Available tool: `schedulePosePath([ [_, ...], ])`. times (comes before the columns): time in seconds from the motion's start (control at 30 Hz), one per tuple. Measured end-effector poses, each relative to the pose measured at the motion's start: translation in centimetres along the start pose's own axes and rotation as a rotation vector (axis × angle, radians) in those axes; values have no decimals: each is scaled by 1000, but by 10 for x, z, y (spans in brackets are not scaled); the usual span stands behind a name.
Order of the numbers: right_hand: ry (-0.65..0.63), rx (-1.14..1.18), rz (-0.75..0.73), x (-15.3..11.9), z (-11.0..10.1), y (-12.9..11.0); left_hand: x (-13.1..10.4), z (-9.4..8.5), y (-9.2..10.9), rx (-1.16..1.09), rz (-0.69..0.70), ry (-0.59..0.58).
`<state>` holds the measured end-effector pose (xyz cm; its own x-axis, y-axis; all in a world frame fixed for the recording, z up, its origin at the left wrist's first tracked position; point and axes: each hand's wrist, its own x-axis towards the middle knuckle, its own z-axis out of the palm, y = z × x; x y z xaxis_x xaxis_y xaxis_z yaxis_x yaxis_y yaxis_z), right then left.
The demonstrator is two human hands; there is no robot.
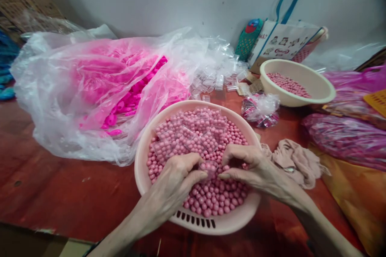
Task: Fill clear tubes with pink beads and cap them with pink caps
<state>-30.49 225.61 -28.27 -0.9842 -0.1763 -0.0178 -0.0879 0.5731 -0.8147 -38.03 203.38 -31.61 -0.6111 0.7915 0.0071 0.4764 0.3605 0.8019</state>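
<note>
Over a pale pink plastic basket [197, 225] full of round pink beads [208, 200], both my hands work close together. My left hand [181, 174] pinches a small clear plastic packet [208, 166] with pink beads in it. Just to its right, the thumb and forefinger of my right hand [245, 164] close around what looks like a single pink bead [225, 167]. Several filled clear packets [193, 138] lie on top of the beads at the far side of the basket.
A large clear bag [45, 108] of bright pink plastic pieces [132, 96] lies left. Empty clear plastic cases [214, 78] are piled behind. A cream bowl [319, 94] of beads, a beige cloth [297, 160] and purple bags [346, 136] stand right; a tote bag [280, 44] leans on the wall.
</note>
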Motion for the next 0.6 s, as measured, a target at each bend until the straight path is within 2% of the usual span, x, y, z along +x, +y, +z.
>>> schedulePosePath([
  [0.1,43,-26,32,-7,-1,1,7,0,-1,1,-26,-20],
  [0.2,160,-23,49,-10,13,-1,11,-1,4,-13,-42,3],
  [0.33,162,81,22,-7,28,-7,14,-1,14,-70,-49,-40],
  [0.4,216,79,38,-8,22,-9,15,0,15,-113,-70,-32],
  [0.47,337,25,83,-9,7,-9,16,1,13,-107,-85,0],
  [0.6,624,-284,145,1,-23,5,17,3,8,67,-16,37],
])
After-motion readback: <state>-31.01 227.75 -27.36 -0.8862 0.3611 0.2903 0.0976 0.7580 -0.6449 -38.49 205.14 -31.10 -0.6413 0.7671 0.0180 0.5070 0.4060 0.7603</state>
